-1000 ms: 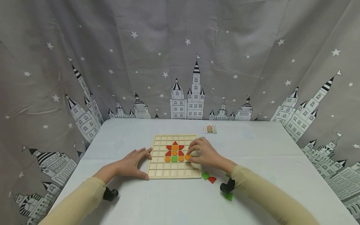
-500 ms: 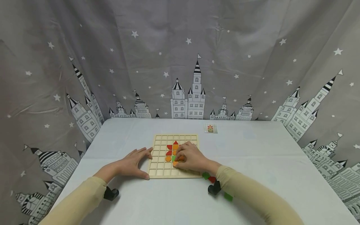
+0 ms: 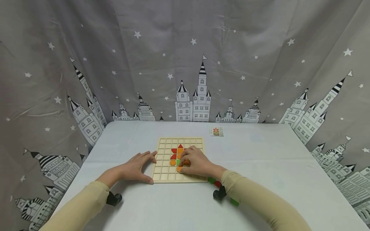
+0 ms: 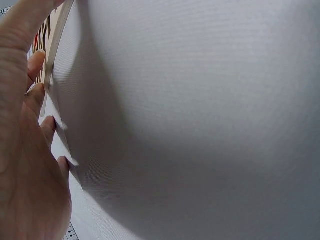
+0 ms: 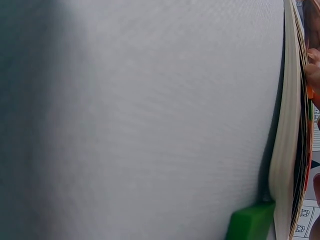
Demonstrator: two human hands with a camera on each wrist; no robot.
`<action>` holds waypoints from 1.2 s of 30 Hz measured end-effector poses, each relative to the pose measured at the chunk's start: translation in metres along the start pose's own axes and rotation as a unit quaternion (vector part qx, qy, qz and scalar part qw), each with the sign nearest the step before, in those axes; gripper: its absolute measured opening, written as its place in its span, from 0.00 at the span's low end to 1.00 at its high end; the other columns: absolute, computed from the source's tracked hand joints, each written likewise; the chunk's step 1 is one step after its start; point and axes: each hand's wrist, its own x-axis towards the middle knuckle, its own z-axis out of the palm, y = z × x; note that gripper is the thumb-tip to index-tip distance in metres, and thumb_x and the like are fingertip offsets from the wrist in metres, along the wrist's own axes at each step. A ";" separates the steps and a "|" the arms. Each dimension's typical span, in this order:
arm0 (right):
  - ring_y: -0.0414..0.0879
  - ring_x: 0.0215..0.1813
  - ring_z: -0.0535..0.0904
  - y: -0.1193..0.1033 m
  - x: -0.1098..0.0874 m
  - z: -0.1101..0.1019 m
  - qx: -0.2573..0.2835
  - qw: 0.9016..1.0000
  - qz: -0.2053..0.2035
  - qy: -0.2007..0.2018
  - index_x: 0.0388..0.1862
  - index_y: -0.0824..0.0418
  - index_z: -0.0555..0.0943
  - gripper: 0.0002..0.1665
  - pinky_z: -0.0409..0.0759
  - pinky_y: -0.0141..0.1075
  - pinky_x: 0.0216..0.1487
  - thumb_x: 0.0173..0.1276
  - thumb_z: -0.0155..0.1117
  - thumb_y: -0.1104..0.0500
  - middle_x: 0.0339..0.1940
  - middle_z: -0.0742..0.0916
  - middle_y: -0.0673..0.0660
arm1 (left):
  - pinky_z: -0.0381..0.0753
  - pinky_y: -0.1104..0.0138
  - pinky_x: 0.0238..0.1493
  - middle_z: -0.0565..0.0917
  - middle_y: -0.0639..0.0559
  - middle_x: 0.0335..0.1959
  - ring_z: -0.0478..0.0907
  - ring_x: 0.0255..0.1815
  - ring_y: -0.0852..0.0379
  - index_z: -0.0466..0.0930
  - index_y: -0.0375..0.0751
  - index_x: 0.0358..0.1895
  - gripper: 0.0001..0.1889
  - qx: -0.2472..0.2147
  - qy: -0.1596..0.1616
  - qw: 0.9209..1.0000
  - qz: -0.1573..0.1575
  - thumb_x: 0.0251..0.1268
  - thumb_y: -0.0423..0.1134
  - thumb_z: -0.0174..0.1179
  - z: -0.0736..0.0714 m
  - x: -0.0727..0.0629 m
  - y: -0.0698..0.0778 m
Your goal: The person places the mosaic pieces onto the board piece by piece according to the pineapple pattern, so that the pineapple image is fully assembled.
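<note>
R fingers (image 3: 188, 151) pinch orng disc (image 3: 179, 169) on bd (image 3: 163, 176), L fingers (image 3: 149, 157) spread w/ tips at edge.

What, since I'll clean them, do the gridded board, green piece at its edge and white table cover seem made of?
Gridded board: probably satin wood, pale tan with faint edge streaks. Green piece: smooth, slightly shiny; painted wood or plastic, unclear. White table cover: likely matte fabric, fine weave showing.

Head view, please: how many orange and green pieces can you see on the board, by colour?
Orange pieces: 5, counting the one at the grip of the right hand
Green pieces: 1
Total: 6 visible; the right hand may hide others.
</note>
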 end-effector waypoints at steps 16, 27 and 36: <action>0.45 0.61 0.69 0.008 -0.007 -0.034 0.050 0.998 0.026 0.019 0.43 0.49 0.90 0.10 0.69 0.47 0.65 0.64 0.76 0.49 0.53 0.82 0.44 | 0.41 0.37 0.79 0.58 0.45 0.82 0.49 0.81 0.33 0.71 0.54 0.57 0.40 -0.002 0.001 1.000 -0.001 0.44 0.68 0.77 -0.001 0.001 0.001; 0.47 0.65 0.68 0.027 -0.043 -0.075 0.067 0.994 0.076 0.029 0.47 0.50 0.89 0.14 0.68 0.53 0.69 0.63 0.76 0.50 0.54 0.82 0.44 | 0.42 0.37 0.78 0.59 0.44 0.81 0.49 0.81 0.33 0.71 0.52 0.58 0.41 -0.007 0.003 1.000 0.004 0.44 0.67 0.77 0.000 -0.001 0.000; 0.48 0.63 0.69 0.036 -0.079 -0.083 0.059 0.994 0.088 0.000 0.48 0.49 0.89 0.15 0.74 0.52 0.63 0.61 0.78 0.52 0.52 0.83 0.43 | 0.41 0.37 0.79 0.58 0.45 0.82 0.49 0.81 0.33 0.71 0.52 0.58 0.41 -0.009 0.002 1.000 0.002 0.44 0.67 0.77 -0.001 0.000 0.000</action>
